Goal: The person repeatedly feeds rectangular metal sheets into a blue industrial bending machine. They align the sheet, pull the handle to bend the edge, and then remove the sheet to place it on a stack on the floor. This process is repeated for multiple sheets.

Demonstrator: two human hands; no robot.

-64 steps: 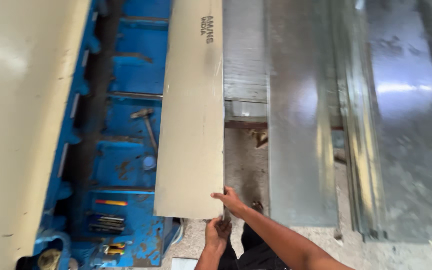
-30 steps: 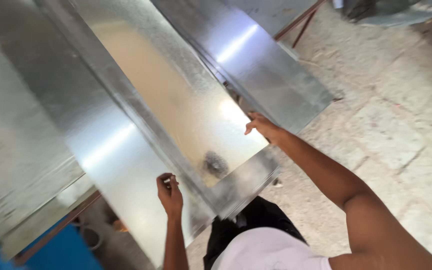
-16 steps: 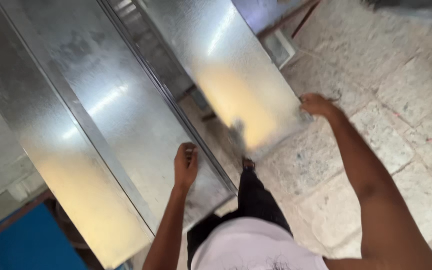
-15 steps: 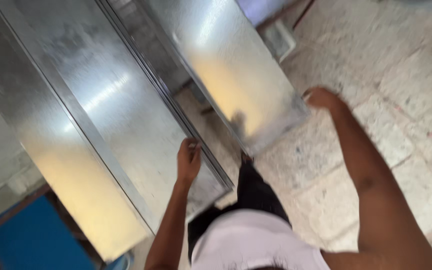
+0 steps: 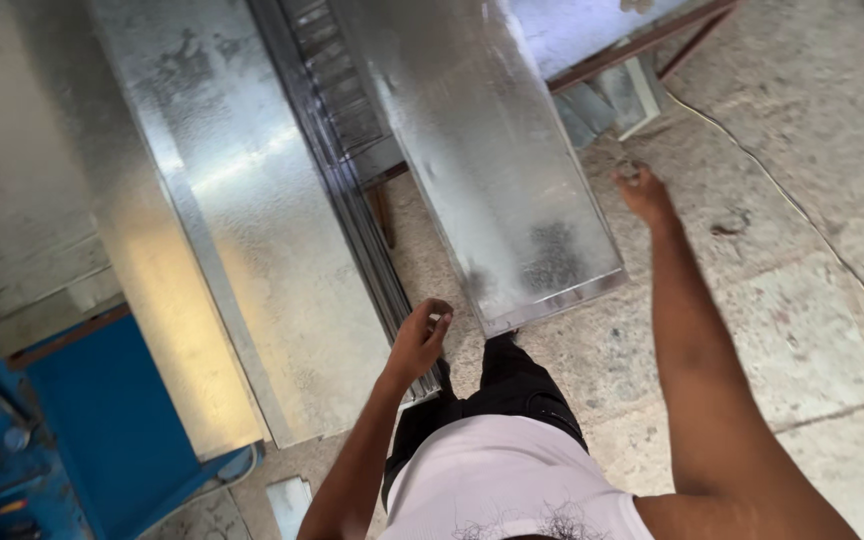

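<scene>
- The step in hand looked like the setting down of a long galvanised sheet [image 5: 492,170], which lay slanting from the top of the view to its near end, just ahead of the person's dark trousers [image 5: 512,385].
- The left hand [image 5: 420,338] hung half curled and empty, just off the sheet's near left corner and above the near end of a ribbed metal strip [image 5: 337,170].
- The right hand [image 5: 644,192] was spread open, holding nothing, just beyond the sheet's right edge.
- Any next move would probably call for a fresh grip on the near corners, since neither hand touched the metal.
- A wider folded sheet [image 5: 242,230] crowded the left side, with a blue machine [image 5: 82,430] beyond it.
- Open stone floor [image 5: 782,330] lay to the right, crossed by a thin cable [image 5: 782,190].
</scene>
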